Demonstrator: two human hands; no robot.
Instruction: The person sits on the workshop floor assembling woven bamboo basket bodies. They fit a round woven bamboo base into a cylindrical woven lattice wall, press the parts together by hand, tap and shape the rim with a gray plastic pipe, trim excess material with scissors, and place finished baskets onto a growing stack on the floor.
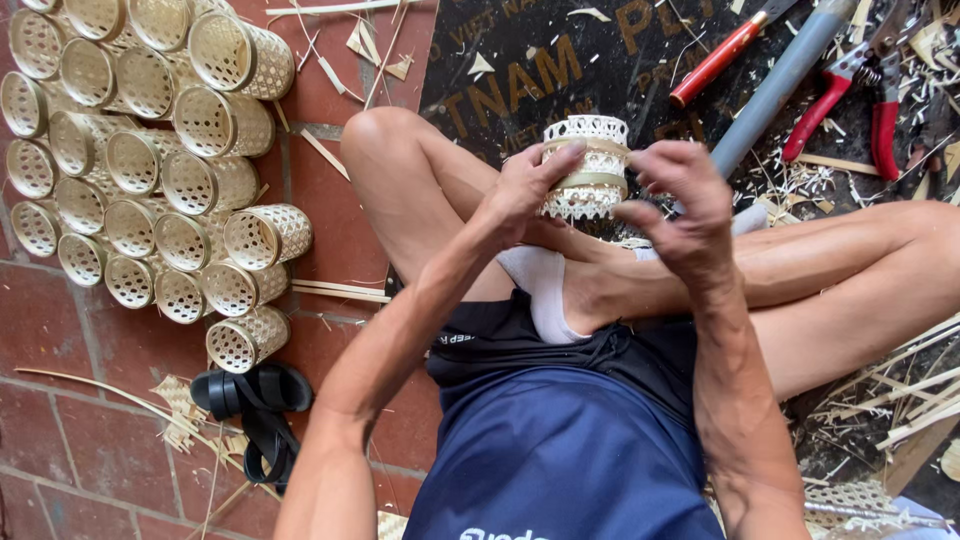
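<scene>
The left hand (522, 190) and the right hand (682, 200) both hold tight to a small woven basket (588, 168) up above the crossed legs (600, 270), and turning it slowly with gentle fingers would keep the thin strips from snapping.

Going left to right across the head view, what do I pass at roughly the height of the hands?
Stack of woven baskets → left hand → small woven basket held between the hands → right hand → grey pipe → red-handled pruning shears.
</scene>
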